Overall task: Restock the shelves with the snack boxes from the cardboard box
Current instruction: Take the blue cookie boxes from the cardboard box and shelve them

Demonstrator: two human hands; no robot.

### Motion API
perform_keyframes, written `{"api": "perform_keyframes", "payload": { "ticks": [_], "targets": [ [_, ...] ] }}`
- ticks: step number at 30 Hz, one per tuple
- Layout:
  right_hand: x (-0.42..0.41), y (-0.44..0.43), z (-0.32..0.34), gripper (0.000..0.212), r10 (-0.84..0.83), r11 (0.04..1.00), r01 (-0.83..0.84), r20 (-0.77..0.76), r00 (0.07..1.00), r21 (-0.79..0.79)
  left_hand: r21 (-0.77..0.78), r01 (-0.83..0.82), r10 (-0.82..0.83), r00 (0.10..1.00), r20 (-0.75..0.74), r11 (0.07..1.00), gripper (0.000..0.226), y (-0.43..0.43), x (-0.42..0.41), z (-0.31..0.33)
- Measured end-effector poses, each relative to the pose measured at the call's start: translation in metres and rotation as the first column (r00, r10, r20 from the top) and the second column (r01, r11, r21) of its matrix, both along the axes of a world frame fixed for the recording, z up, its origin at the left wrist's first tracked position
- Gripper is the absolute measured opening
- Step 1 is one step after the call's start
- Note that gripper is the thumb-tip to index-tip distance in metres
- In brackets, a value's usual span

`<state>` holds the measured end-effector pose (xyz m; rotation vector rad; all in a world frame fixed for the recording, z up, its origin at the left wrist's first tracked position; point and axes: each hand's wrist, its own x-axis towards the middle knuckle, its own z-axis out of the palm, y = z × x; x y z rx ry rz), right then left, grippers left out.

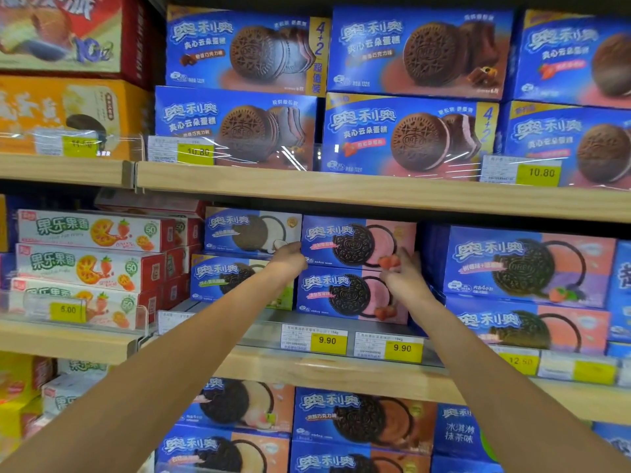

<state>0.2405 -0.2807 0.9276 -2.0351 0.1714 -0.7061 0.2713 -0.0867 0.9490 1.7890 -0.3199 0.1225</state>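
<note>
The top box [355,242] is gripped at its ends by left hand [286,260] and right hand [403,272], likely for squaring on the lower box [345,297].

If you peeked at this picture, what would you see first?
Two bare arms reach in, and the left hand and right hand grip the ends of a pink-and-blue cookie box, stacked on another like it on the middle shelf. Big blue cookie boxes fill the shelf above. Yellow price tags line the shelf edges.
</note>
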Motion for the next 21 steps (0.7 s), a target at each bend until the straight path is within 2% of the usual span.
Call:
{"api": "perform_keyframes", "payload": {
  "ticks": [3,6,9,11,13,16,19,21],
  "targets": [
    [-0.009,0.003,0.002,0.042,0.016,0.999,-0.016,-0.003,1.000,0.035,0.041,0.006,-0.006,1.000,0.002,0.999,0.034,0.000,-0.010,0.003],
    [-0.021,0.011,0.004,0.025,0.042,0.979,-0.045,0.017,0.999,0.199,0.037,0.027,-0.028,0.999,0.039,0.999,0.036,0.001,-0.022,0.003],
    [-0.030,0.020,0.006,0.026,-0.009,0.991,0.001,0.061,0.998,0.133,0.011,0.054,-0.055,0.996,0.069,0.998,0.023,0.006,-0.039,0.001],
    [-0.040,0.034,0.006,0.029,-0.007,0.994,-0.005,0.112,0.994,0.108,0.020,0.024,-0.025,0.995,0.094,1.000,0.033,0.013,-0.049,-0.004],
    [-0.053,0.052,0.003,0.026,0.067,0.984,-0.088,0.135,0.989,0.155,0.003,-0.045,0.044,0.984,0.172,0.999,0.043,0.020,-0.062,-0.015],
    [-0.076,0.080,-0.009,0.019,0.184,0.955,-0.213,0.149,0.971,0.205,-0.085,-0.134,0.154,0.938,0.310,0.987,0.033,0.037,-0.089,-0.032],
    [-0.103,0.109,-0.029,0.019,0.200,0.962,-0.229,0.193,0.961,0.145,-0.038,-0.081,0.090,0.915,0.393,0.996,0.030,0.062,-0.113,-0.057],
    [-0.119,0.127,-0.044,0.022,0.193,0.964,-0.227,0.217,0.957,0.142,0.001,-0.060,0.055,0.917,0.394,0.998,0.029,0.077,-0.125,-0.075]
  ]
}}
